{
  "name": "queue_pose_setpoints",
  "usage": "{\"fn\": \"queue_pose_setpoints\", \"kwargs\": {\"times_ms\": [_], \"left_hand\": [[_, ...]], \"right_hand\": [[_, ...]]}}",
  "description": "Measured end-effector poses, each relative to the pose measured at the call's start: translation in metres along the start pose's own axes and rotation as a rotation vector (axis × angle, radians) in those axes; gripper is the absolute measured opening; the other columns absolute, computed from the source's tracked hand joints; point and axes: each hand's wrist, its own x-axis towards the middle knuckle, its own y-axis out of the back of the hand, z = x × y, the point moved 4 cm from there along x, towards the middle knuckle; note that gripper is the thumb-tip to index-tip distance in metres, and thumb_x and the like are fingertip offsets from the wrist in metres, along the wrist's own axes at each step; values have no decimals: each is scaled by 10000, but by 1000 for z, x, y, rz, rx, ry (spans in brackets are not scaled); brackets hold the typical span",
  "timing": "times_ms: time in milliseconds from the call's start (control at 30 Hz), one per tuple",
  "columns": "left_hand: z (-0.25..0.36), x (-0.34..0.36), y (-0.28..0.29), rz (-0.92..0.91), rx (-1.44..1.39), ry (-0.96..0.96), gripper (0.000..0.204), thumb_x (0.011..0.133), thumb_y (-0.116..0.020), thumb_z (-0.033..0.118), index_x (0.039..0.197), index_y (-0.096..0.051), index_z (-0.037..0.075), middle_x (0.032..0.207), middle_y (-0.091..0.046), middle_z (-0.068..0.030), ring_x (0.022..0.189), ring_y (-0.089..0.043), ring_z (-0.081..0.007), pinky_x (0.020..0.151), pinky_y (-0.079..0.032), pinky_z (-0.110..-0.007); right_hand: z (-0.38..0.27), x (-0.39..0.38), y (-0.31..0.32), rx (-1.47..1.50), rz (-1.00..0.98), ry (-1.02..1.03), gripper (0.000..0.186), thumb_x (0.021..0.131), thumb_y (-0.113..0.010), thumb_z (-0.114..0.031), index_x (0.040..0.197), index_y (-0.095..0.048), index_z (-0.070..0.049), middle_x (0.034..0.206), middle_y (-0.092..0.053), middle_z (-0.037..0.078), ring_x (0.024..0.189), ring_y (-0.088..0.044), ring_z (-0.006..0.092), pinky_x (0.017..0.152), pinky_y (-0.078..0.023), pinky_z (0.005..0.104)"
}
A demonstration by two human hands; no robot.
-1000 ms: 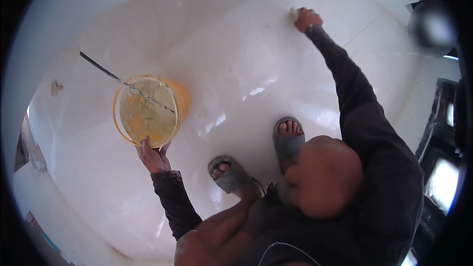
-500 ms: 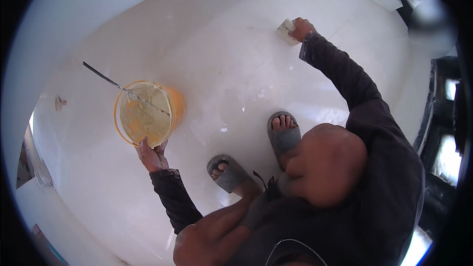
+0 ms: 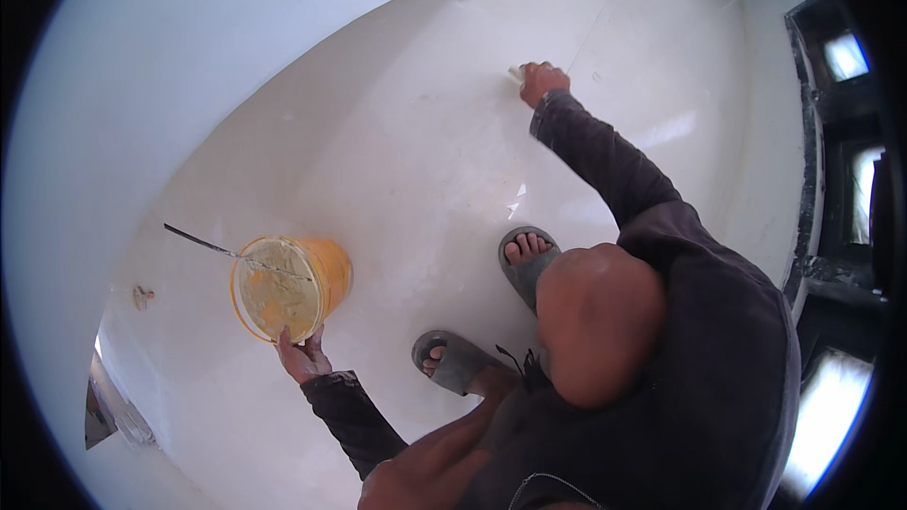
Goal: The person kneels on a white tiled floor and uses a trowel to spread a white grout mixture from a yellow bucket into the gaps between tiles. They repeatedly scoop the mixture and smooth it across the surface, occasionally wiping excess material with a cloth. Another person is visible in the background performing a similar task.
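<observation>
My left hand (image 3: pixel 301 355) is closed on the near rim of a yellow-orange bucket (image 3: pixel 333 276), which tilts a little toward the left. Pale, yellowish putty (image 3: pixel 276 295) smears its inside. A thin dark rod (image 3: pixel 200 240), coated with putty along its lower part, lies across the bucket's mouth and sticks out to the left. Further off, at arm's length, my right hand (image 3: pixel 545 83) grips a putty scraper (image 3: pixel 516 75) low over the pale floor. Only a narrow strip of the scraper shows; my fingers hide its handle.
Smooth whitish floor (image 3: pixel 397 189) surrounds me, with small white scraps (image 3: pixel 516 196) ahead of my sandals (image 3: pixel 452 363). A white wall (image 3: pixel 236 47) runs along the left and far side. Dark-framed openings (image 3: pixel 855 198) stand at the right. A small brownish lump (image 3: pixel 143 297) lies left of the bucket.
The scraper has turned from broad face to nearly edge-on, and my right hand has moved left in view. The whole view has shifted; my left hand keeps its hold on the bucket.
</observation>
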Motion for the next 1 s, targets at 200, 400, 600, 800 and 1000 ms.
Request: {"fn": "queue_pose_setpoints", "kwargs": {"times_ms": [200, 400, 600, 800, 1000], "left_hand": [[3, 37, 32, 50, -77, -27, 494, 870, -568, 230, 1278, -402, 5, 1212, -495, -173, 1054, -554, -322, 801, -567, -430], [31, 97, 64, 149, -97, -95, 504, 867, -588, 280, 1269, -417, 26, 1178, -500, -139, 1032, -556, -314, 867, -506, -467], [29, 94, 51, 298, -91, -197, 566, 898, -538, 372, 1316, -358, 36, 1264, -431, -142, 1102, -512, -311, 905, -508, -466], [-33, 27, -25, 303, -250, -157, 652, 940, -342, 495, 1410, -251, 52, 1385, -374, -193, 1216, -459, -367, 1015, -422, -487], [-60, 34, -119, -222, 185, -67, 606, 964, -286, 492, 1357, -373, 40, 1320, -472, -199, 1217, -478, -322, 900, -504, -453]], "right_hand": [[-15, -59, -46, -67, -145, 184, 276, 774, -532, -182, 1020, -632, -110, 966, -630, 181, 861, -633, 341, 759, -505, 459], [7, -101, -2, 383, -247, 28, 457, 690, -687, -356, 1064, -657, -94, 1029, -630, 215, 963, -601, 374, 847, -491, 441], [68, -133, -30, 514, -315, -66, 522, 693, -686, -391, 1073, -642, -35, 1072, -580, 245, 1012, -547, 398, 909, -451, 432], [86, -155, -39, 537, -444, -170, 563, 681, -699, -413, 1053, -633, 5, 1115, -531, 271, 1048, -513, 392, 926, -427, 417], [84, -171, -43, 819, -537, -192, 409, 680, -720, -314, 935, -668, 2, 866, -626, 222, 788, -601, 303, 751, -487, 389]]}}
